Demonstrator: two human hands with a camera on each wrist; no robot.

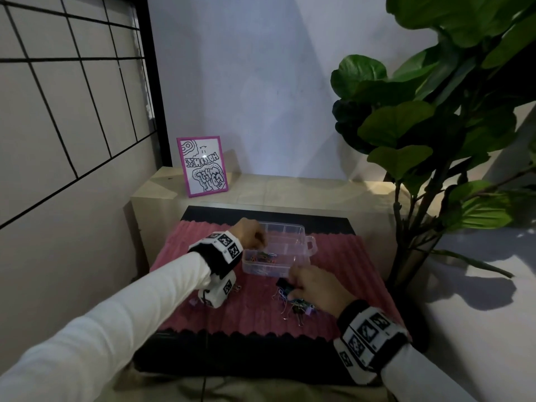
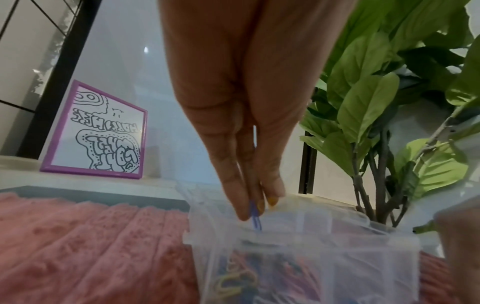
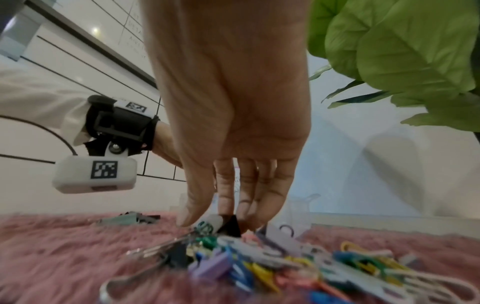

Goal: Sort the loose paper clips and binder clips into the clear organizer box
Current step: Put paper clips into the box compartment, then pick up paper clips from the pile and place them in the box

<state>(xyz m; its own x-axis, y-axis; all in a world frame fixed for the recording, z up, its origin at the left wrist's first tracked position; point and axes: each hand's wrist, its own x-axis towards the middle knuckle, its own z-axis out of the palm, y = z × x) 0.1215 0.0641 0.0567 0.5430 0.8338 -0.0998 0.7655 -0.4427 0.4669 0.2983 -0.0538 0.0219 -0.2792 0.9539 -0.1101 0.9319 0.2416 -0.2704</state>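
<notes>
Clear organizer box (image 1: 293, 250) lay open mid pink rug (image 1: 255, 311), coloured paper clips (image 1: 259, 258) in its near-left compartment, left hand (image 2: 244, 115) fingers (image 2: 233, 197) pinched a blue paper clip (image 2: 255, 216) above it, right hand (image 1: 314, 287) fingers (image 3: 244, 197) closed on a black binder clip (image 3: 231, 225) atop the loose pile (image 3: 285, 265) just nearer than the box.

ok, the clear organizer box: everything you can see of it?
The clear organizer box is see-through plastic split by dividers, with a carry handle on its right end. It lies open on the pink rug, lid behind. Coloured paper clips fill its near-left compartment. The left hand pinches a blue paper clip just above it.
</notes>
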